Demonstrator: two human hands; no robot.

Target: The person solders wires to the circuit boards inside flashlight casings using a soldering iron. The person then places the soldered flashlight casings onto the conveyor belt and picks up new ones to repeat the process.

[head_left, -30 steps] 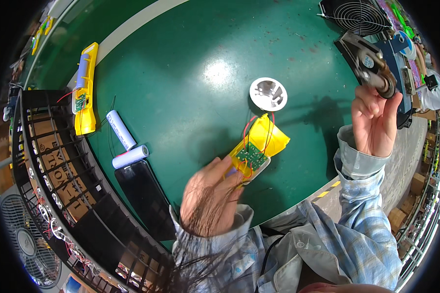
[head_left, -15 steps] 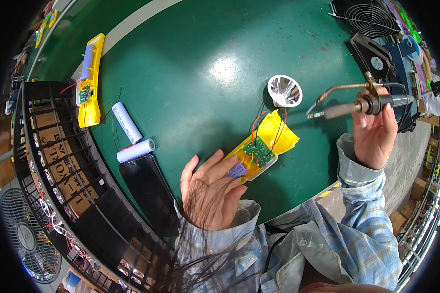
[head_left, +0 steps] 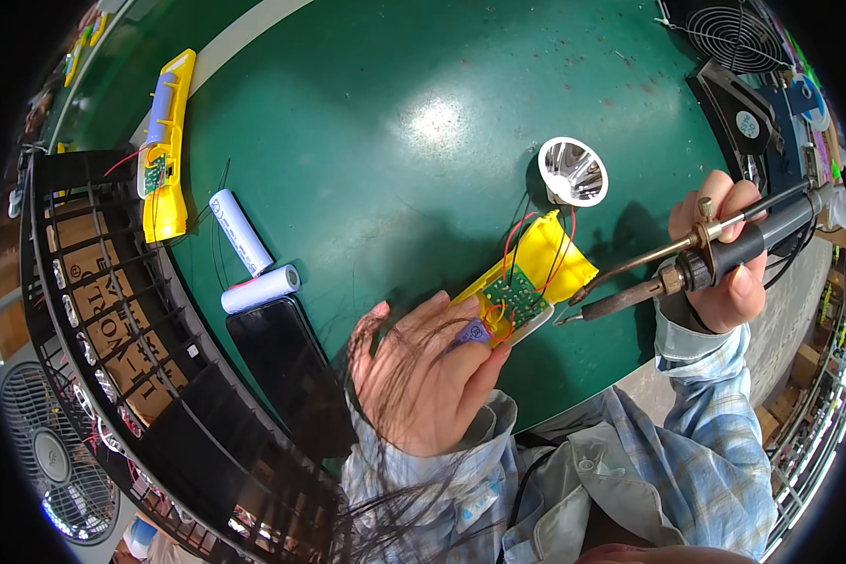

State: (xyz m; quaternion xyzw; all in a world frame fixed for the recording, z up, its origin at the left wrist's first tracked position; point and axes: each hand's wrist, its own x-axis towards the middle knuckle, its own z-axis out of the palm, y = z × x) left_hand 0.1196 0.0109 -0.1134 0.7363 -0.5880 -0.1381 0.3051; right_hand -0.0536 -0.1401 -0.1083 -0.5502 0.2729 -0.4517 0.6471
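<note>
My left hand (head_left: 423, 376) lies over the near end of a yellow flashlight housing (head_left: 547, 252), fingers closed on it. Inside sit a green circuit board (head_left: 515, 293) and a purple battery cell (head_left: 473, 331), partly under my fingertips. Red and black wires run from the board to a silver reflector with a white rim (head_left: 573, 171). Gripped in my right hand (head_left: 731, 303) is a soldering iron (head_left: 625, 301) with a thin metal feed tube above it. Its tip points left, just beside the housing's right edge; contact cannot be made out.
Leftward lie two lilac battery cells (head_left: 240, 233), a black phone (head_left: 277, 352) and another yellow housing (head_left: 167, 211) with its own cell and board. A black wire rack (head_left: 150, 329) lines the left edge. A black stand (head_left: 735, 113) and a grilled fan (head_left: 733, 39) stand far right.
The soldering iron has swung down and nearer, its tip now lower and closer to the board. My left hand has slid slightly right with the housing, as the view shifts a little.
</note>
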